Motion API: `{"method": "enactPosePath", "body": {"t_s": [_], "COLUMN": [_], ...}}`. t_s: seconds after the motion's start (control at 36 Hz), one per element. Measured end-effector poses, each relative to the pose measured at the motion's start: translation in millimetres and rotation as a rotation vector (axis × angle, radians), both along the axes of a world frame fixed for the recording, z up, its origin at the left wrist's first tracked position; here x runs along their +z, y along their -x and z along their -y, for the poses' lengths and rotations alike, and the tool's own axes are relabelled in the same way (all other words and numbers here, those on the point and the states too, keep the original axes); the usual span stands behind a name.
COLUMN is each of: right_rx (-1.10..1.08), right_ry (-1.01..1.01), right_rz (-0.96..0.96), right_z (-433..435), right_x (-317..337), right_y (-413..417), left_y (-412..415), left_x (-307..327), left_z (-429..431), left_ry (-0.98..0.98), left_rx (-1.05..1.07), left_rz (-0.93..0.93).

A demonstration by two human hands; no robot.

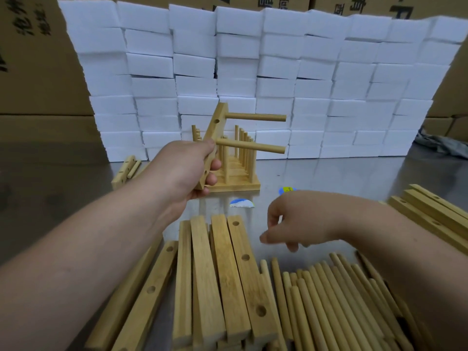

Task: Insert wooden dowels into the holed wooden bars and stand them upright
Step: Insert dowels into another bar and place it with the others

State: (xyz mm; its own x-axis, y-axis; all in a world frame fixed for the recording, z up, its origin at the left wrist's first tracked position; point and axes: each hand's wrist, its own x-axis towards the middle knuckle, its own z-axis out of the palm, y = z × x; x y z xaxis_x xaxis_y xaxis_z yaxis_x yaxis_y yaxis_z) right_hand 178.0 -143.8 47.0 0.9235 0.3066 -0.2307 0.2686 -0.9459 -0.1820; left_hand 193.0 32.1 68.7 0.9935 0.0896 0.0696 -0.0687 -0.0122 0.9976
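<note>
Had loose dowels (342, 300) and spare holed bars (222, 274) lying nearest on the table (329, 173). Hovered the right hand (298, 219) above them, fingers loosely curled, empty. Gripped a tilted bar (215, 122), two dowels (255, 117) jutting rightward, aloft in the left hand (187, 171). Had finished racks (240, 160) standing beyond, before foam blocks (316, 72).

metal table (329, 173) | holed bars (222, 274) | loose dowels (329, 300) | upright doweled bars (240, 173) | foam blocks (278, 72)
</note>
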Motion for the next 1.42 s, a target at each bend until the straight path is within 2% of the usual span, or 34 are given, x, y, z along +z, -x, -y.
{"method": "enactPosePath", "body": {"t_s": [0.08,0.19,0.36,0.61,0.75,0.81,0.89,1.03,1.14,1.42], "right_rx": [0.044,0.069,0.068,0.093,0.05,0.001,-0.083,-0.188,-0.149,-0.084], "right_ry": [0.077,0.035,-0.011,0.001,0.003,-0.065,-0.235,-0.689,-0.999,-0.973], "right_rz": [-0.087,-0.186,-0.236,-0.164,0.036,0.097,0.294,0.678,0.758,0.71], "right_z": [-9,-14,-15,-15,-8,-4,1,6,0,-15], "right_x": [-11,-13,-10,-14,-8,0,17,44,49,33], "right_y": [6,9,11,8,3,1,0,9,19,22], "left_y": [0,-1,1,2,3,3,2,2,2,8], "left_x": [0,0,0,0,1,1,1,0,-1,1], "left_z": [-1,-1,-1,0,-1,-1,-2,-1,1,6], "left_ry": [-0.005,0.0,-0.002,-0.011,-0.007,0.007,0.05,0.156,0.223,0.282], "left_rx": [0.001,0.004,0.0,0.0,0.005,0.003,0.003,-0.008,-0.037,-0.095], "left_rz": [-0.003,-0.004,-0.004,-0.008,-0.014,-0.027,-0.055,-0.102,-0.123,-0.142]}}
